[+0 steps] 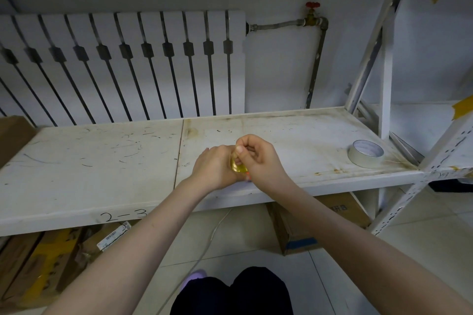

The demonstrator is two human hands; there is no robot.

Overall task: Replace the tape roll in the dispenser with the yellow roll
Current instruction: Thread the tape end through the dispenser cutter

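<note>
The yellow tape roll shows as a small glossy yellow edge between my two hands, just above the white shelf. My left hand wraps around it from the left. My right hand is closed over its top right, thumb and forefinger pinched at the roll's upper edge. A tiny orange and purple bit peeks out under the roll; whether it is the dispenser I cannot tell. Most of the roll is hidden by my fingers.
A pale grey tape roll lies flat near the shelf's right end, beside the rack's upright post. A radiator stands behind the shelf. Cardboard boxes sit on the floor underneath, and another box edge is at far left.
</note>
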